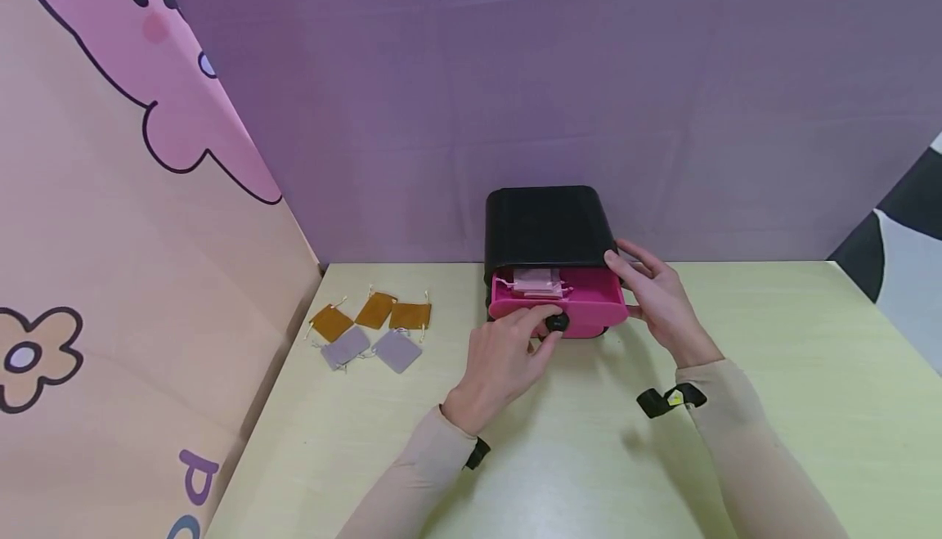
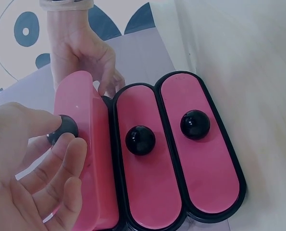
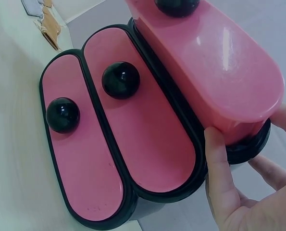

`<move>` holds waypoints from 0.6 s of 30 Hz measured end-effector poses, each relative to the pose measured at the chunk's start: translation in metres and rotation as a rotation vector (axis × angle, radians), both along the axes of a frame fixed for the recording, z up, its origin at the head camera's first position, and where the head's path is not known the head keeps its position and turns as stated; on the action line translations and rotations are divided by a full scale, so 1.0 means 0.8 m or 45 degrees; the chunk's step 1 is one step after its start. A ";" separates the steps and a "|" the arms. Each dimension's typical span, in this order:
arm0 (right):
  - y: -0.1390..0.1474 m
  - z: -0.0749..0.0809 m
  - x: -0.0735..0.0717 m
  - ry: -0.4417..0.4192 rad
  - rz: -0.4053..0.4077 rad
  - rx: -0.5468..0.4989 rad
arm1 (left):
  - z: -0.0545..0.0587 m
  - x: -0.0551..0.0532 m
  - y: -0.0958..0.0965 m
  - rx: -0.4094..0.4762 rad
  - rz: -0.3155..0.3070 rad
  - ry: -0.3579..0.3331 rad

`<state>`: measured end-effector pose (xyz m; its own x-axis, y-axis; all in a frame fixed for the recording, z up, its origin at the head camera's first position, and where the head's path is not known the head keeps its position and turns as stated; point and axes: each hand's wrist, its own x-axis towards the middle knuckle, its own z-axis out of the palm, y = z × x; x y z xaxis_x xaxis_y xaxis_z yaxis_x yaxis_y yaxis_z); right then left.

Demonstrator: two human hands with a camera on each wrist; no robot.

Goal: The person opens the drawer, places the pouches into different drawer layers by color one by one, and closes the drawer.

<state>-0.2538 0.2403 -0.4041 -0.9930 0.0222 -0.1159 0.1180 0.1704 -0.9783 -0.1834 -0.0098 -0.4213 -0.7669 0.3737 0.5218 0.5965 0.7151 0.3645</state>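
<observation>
A black cabinet point(image 1: 548, 224) with pink drawers stands at the table's back. Its top drawer point(image 1: 596, 315) is pulled partway out, and a pale pink packet point(image 1: 536, 280) shows inside. My left hand point(image 1: 500, 363) pinches the round black knob point(image 1: 557, 322) on that drawer between thumb and fingers. At the cabinet's right side my right hand point(image 1: 666, 310) grips the black rim by the top drawer. Below, the middle drawer point(image 3: 147, 139) and the bottom drawer point(image 3: 82, 163) are closed, each with a black knob of its own.
Left of the cabinet lie several small drawstring pouches, brown ones point(image 1: 410, 316) behind and grey ones point(image 1: 398, 351) in front. A purple backdrop point(image 1: 383, 130) hangs behind the table point(image 1: 574, 457). A printed panel point(image 1: 147, 261) borders its left side.
</observation>
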 end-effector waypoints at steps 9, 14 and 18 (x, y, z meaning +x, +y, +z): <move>0.002 0.001 0.001 0.013 -0.001 -0.030 | -0.001 -0.010 0.007 0.001 0.024 0.062; 0.001 0.001 0.002 0.012 0.009 -0.046 | 0.000 -0.014 0.009 -0.011 0.061 0.075; 0.001 0.001 0.003 0.009 0.022 -0.070 | -0.001 -0.017 0.009 -0.010 0.078 0.062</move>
